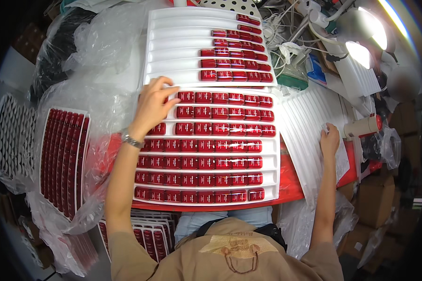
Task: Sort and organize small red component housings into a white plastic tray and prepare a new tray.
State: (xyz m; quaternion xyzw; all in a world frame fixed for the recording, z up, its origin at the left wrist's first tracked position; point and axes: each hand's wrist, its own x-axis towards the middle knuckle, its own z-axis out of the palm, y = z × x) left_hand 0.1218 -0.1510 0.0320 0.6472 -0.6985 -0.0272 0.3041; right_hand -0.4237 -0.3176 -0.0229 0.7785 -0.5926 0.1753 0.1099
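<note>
We look down on a white tray (273, 161) lying flat on a red table (293, 185), its long grooves packed with rows of small glossy red pieces (204, 161). The left hand (154, 105) rests at the tray's upper left corner, fingers curled together over the first pieces of the top rows; whether it pinches one or only presses on them we cannot tell from this angle. A metal watch (129, 139) sits on that wrist. The right hand (329, 139) lies well apart to the right, fingers loosely folded and pressed flat on a stack of empty trays (309, 117), seemingly holding nothing. A second tray (173, 42), partly filled, lies just beyond the first, touching its far edge. More filled trays in clear plastic bags (61, 159) stand to the left. The red pieces look light, hard and slick, likely to slide along their grooves; each is best taken by its short sides between fingertip and thumb. The thin moulded tray would probably flex, so it wants lifting by both long edges.
</note>
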